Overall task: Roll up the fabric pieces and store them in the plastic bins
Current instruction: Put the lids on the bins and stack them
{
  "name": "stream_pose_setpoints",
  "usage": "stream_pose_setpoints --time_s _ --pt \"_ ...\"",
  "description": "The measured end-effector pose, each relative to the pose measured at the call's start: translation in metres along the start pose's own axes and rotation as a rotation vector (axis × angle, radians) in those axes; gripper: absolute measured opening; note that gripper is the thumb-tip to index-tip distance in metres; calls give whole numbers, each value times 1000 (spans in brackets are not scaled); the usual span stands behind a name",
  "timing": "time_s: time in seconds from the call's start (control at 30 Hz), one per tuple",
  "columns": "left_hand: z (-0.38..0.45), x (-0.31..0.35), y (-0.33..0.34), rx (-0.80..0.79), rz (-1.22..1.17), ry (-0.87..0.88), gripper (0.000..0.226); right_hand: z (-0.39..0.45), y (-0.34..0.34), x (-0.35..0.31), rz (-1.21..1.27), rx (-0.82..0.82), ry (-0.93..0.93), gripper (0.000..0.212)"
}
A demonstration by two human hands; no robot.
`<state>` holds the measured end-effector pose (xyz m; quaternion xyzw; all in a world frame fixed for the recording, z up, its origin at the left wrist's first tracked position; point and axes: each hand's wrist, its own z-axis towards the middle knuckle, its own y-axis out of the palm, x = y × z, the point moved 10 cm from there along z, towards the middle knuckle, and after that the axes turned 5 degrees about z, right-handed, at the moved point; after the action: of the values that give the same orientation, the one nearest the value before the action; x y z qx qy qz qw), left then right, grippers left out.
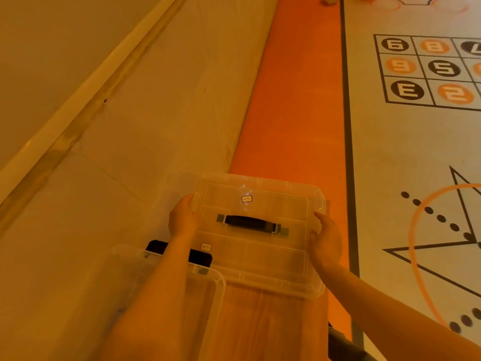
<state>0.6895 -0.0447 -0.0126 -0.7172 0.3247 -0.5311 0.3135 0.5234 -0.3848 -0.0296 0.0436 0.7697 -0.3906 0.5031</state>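
Observation:
A clear plastic bin (260,256) with a lid and a black handle (250,222) is held up in front of me. My left hand (183,221) grips its left edge and my right hand (325,238) grips its right edge. A second clear plastic bin (208,280) with a black handle sits lower left, partly under my left forearm. No fabric piece is in view.
Below lies a pale plastic-covered floor (145,131) with a baseboard strip at left. An orange strip (294,113) runs up the middle. At right is a white play mat (416,152) printed with a number grid and black lines.

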Motion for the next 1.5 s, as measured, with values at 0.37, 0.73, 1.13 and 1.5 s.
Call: stream_pose_setpoints --time_s 0.37,0.73,1.13,1.5 --pt "10 -9 7 25 -19 -2 30 6 -7 0 40 3 1 43" --pt "12 -5 8 33 43 -49 32 12 -13 0 34 29 28 44" --pt "3 44 -17 102 -25 7 31 38 -39 -17 11 103 13 43" --pt "-15 77 -35 163 -3 -98 35 85 -61 -48 31 17 -46 45"
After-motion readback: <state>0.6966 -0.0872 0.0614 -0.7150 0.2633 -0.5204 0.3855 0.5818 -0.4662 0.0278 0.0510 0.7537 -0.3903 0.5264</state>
